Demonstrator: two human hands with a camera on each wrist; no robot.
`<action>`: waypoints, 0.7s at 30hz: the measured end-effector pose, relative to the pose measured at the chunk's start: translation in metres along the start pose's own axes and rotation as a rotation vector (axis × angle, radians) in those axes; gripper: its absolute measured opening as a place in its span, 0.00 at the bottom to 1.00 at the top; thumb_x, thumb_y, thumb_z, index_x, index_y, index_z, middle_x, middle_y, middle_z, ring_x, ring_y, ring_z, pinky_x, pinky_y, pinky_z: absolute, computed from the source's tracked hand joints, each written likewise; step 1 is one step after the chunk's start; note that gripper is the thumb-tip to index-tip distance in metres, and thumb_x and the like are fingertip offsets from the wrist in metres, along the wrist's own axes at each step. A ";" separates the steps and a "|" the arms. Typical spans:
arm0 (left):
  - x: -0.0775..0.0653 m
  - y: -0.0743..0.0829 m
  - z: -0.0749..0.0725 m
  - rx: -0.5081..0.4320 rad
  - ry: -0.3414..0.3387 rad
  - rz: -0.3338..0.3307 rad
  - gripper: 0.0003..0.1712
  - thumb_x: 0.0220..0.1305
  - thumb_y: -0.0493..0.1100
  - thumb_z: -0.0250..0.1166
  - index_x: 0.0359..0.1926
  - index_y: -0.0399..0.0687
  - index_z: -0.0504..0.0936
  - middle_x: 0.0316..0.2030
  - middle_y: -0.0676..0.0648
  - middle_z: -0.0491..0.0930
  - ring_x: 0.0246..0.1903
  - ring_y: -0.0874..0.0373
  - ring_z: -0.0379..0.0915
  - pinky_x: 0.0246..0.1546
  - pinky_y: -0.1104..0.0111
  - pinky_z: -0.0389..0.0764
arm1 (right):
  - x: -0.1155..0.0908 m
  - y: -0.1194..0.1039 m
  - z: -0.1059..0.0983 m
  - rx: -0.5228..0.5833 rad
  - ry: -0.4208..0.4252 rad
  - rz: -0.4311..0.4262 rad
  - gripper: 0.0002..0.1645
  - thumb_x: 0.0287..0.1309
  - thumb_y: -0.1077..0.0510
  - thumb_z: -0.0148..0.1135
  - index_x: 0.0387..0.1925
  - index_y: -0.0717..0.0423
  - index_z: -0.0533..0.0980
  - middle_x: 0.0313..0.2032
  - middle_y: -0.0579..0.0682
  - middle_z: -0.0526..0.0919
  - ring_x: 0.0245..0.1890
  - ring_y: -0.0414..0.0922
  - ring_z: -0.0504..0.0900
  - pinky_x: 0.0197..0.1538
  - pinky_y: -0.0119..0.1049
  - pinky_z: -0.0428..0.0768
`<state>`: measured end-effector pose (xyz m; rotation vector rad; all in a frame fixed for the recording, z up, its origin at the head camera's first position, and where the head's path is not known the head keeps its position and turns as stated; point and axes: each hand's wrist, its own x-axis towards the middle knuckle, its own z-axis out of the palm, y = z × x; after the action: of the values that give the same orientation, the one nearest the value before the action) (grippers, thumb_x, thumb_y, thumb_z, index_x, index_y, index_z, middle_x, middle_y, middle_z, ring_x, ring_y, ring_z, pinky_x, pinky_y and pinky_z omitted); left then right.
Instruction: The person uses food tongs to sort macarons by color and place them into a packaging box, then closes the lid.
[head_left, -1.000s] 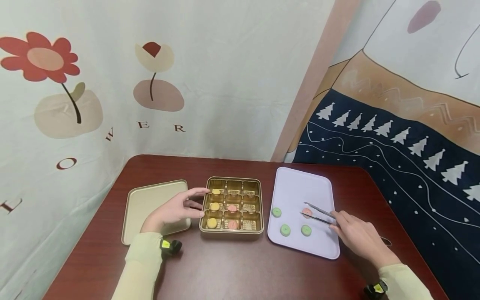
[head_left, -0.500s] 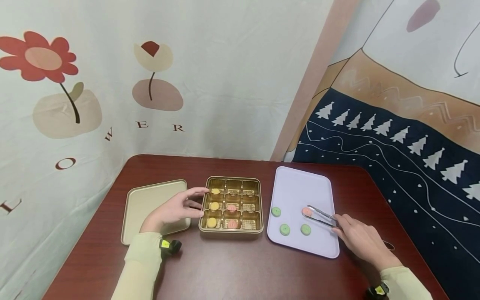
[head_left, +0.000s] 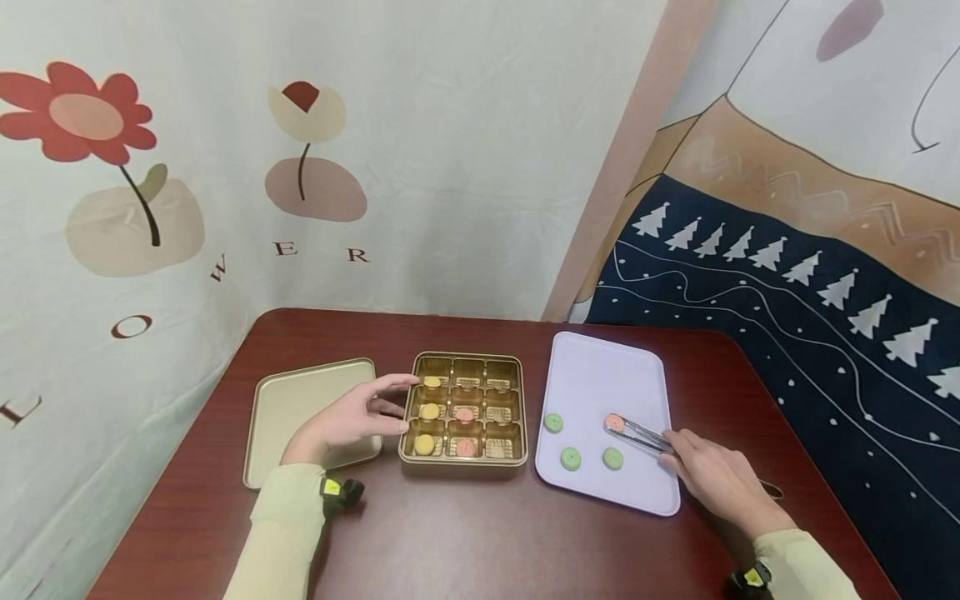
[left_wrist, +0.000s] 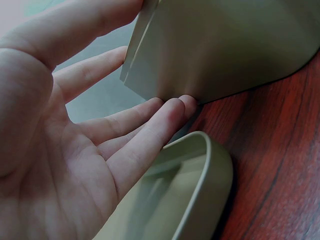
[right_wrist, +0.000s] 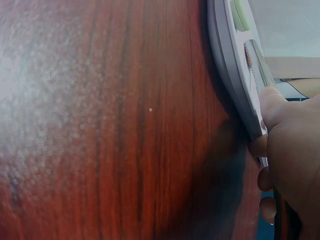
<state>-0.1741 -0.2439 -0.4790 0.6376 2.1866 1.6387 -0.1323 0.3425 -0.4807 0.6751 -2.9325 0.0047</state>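
Observation:
My right hand (head_left: 723, 479) holds metal tongs (head_left: 643, 435) over the pale lilac tray (head_left: 607, 371). The tong tips close around a small round pink macaron (head_left: 614, 422) lying at the tray's middle right. With fingers mostly straight, my left hand (head_left: 337, 429) touches the left side of a gold box (head_left: 462, 461) divided into compartments; in the left wrist view the fingertips (left_wrist: 172, 107) rest against its wall (left_wrist: 225, 50). Yellow macarons (head_left: 424, 444) fill the box's left column, and pink ones (head_left: 466, 447) sit in the middle column's front two compartments.
Three green macarons (head_left: 571, 458) lie on the tray's near part. A shallow gold lid (head_left: 300, 396) lies left of the box, partly beneath the left forearm and hand. All stand on a dark red wooden table (head_left: 450, 542), with printed cloth hanging behind.
The tongs' tips, spread apart on either side of the pink macaron a second ago, have drawn together on it. The left hand and the box have stayed in place.

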 end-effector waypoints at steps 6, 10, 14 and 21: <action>0.000 0.001 -0.001 0.006 -0.005 -0.005 0.44 0.66 0.37 0.74 0.78 0.39 0.63 0.75 0.28 0.60 0.60 0.31 0.78 0.53 0.64 0.87 | -0.001 0.000 0.000 -0.004 0.004 -0.004 0.27 0.66 0.47 0.73 0.59 0.57 0.79 0.40 0.46 0.83 0.30 0.38 0.73 0.28 0.32 0.75; 0.000 0.001 0.000 0.002 -0.004 -0.004 0.44 0.66 0.37 0.74 0.78 0.38 0.63 0.75 0.27 0.60 0.60 0.31 0.77 0.53 0.64 0.87 | -0.001 0.000 0.000 -0.004 0.000 -0.002 0.28 0.66 0.47 0.72 0.60 0.57 0.79 0.41 0.47 0.84 0.31 0.38 0.73 0.29 0.33 0.77; 0.000 0.001 0.000 -0.004 -0.004 -0.003 0.44 0.66 0.36 0.74 0.78 0.37 0.63 0.75 0.27 0.60 0.60 0.31 0.77 0.54 0.64 0.87 | -0.001 0.000 0.000 0.005 -0.009 0.001 0.28 0.66 0.47 0.72 0.61 0.57 0.79 0.42 0.48 0.84 0.32 0.39 0.75 0.30 0.36 0.81; 0.001 0.000 0.000 0.003 -0.001 0.005 0.44 0.66 0.36 0.74 0.78 0.37 0.63 0.75 0.28 0.61 0.60 0.31 0.78 0.53 0.64 0.87 | -0.002 0.000 0.000 0.006 -0.002 -0.003 0.27 0.66 0.47 0.72 0.60 0.58 0.79 0.42 0.48 0.84 0.32 0.38 0.75 0.31 0.36 0.82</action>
<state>-0.1749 -0.2437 -0.4793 0.6446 2.1892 1.6374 -0.1306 0.3432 -0.4813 0.6804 -2.9342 0.0128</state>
